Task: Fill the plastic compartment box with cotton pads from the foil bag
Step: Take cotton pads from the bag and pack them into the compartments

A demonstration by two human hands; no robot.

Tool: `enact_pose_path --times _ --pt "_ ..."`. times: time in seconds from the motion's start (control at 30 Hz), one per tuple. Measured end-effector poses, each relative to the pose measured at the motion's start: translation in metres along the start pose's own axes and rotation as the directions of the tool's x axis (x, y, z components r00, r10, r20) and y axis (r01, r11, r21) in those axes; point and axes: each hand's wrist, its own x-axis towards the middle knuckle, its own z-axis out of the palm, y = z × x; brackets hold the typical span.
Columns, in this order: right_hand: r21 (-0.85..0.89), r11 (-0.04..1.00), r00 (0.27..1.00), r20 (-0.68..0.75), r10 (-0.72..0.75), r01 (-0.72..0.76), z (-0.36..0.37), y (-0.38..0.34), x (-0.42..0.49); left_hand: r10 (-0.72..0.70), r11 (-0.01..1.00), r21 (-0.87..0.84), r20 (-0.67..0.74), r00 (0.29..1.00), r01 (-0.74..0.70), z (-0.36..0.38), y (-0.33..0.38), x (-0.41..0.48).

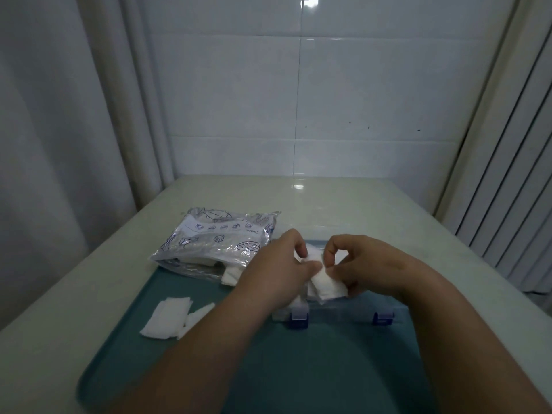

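Head view: your table (343, 201) carries a teal mat (298, 369), with the bag (221, 240) lying open toward you so pads slide out easily. Your box (343, 309) sits at the mat's middle, under your hands. Left hand (277, 270) and right hand (361, 264) both pinch one pad (327, 283) above it, probably separating or folding it. Spare pads (167, 316) wait at left.

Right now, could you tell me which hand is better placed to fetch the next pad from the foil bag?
Left. The left hand is beside the foil bag; the right hand is farther away, over the compartment box. Both pinch a cotton pad.
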Motion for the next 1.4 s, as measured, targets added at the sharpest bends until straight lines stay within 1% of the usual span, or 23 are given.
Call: enact_pose_path --times 0.17,0.23,0.4,0.5,0.63,0.77,0.93,1.0,1.07,1.17,1.3,1.4 --pt "0.011 1.000 0.999 0.037 0.029 -0.030 0.001 0.004 0.002 0.107 0.986 0.138 -0.066 0.992 -0.097 0.009 -0.004 -0.011" --pt "0.016 0.999 0.998 0.047 0.035 -0.036 0.001 0.004 0.002 0.127 0.983 0.139 -0.074 0.989 -0.116 0.008 -0.006 -0.012" --pt "0.037 0.997 0.996 0.049 0.069 -0.070 0.002 0.004 0.005 0.129 0.985 0.116 -0.038 0.991 -0.124 0.004 -0.005 -0.014" --pt "0.037 0.994 0.994 0.048 0.099 -0.101 0.003 0.003 0.006 0.141 0.981 0.141 -0.025 0.990 -0.137 0.006 -0.006 -0.014" --pt "0.023 0.991 0.990 0.054 0.128 -0.130 0.006 0.004 0.008 0.179 0.952 0.254 -0.018 0.984 -0.169 0.010 -0.007 -0.012" --pt "-0.051 0.987 0.986 0.058 0.157 -0.154 0.011 0.006 0.011 0.226 0.902 0.377 -0.003 0.974 -0.209 0.016 -0.009 -0.012" --pt "-0.069 0.985 0.986 0.055 0.160 -0.156 0.012 0.007 0.013 0.208 0.936 0.304 -0.062 0.976 -0.180 0.013 -0.008 -0.012" --pt "-0.076 0.985 0.986 0.056 0.159 -0.155 0.013 0.006 0.013 0.213 0.911 0.374 -0.064 0.975 -0.175 0.012 -0.009 -0.012" --pt "-0.098 0.984 0.986 0.054 0.155 -0.149 0.013 0.006 0.012 0.174 0.900 0.414 -0.043 0.984 -0.141 0.010 -0.010 -0.012" --pt "-0.131 0.982 0.989 0.050 0.142 -0.135 0.015 0.006 0.013 0.084 0.935 0.346 0.010 0.996 -0.082 0.007 -0.011 -0.009" --pt "-0.137 0.982 0.990 0.035 0.136 -0.130 0.013 0.005 0.011 0.042 0.939 0.338 0.072 0.997 -0.064 0.006 -0.011 -0.004" --pt "-0.238 0.967 0.994 0.026 0.102 -0.093 0.010 0.006 0.010 0.025 0.942 0.330 0.115 0.993 -0.062 0.005 -0.012 -0.001"
